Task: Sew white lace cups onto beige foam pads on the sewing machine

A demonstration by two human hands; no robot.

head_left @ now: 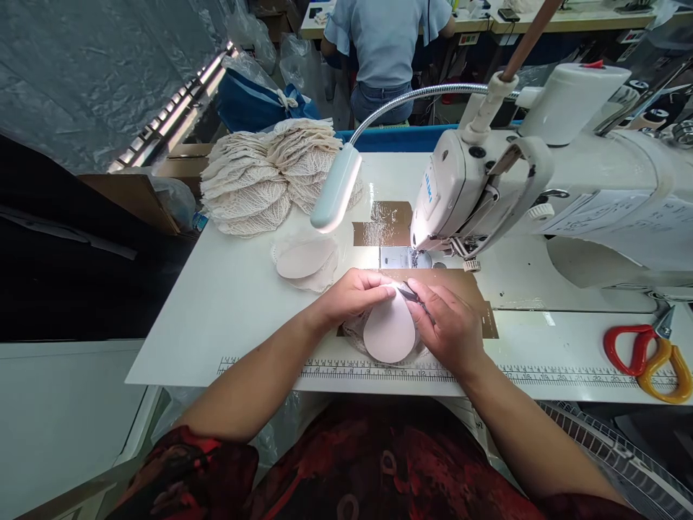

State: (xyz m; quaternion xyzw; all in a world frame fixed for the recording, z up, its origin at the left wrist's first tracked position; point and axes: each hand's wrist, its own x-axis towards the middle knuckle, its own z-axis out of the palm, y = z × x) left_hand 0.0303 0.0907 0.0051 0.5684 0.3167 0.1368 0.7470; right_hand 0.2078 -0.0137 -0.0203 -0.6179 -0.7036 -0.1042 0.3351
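Note:
My left hand (351, 296) pinches the top edge of a pale, teardrop-shaped pad (390, 334) between thumb and fingers. Under the pad, lace fabric (354, 329) shows around its sides. My right hand (448, 318) is closed around a small, dark, narrow tool (408, 293), its tip at the pad's upper edge; most of it is hidden by the fingers, so its kind is unclear. Both hands are just in front of the sewing machine's needle area (416, 258). Left of them, another pale pad (306, 258) lies on lace.
The white sewing machine (455, 180) stands right of centre, with a lamp (336, 189) hanging over the table (216, 303). Lace pieces (249, 184) are stacked at back left. Scissors (650, 354) lie at the right edge. A person (384, 50) sits beyond.

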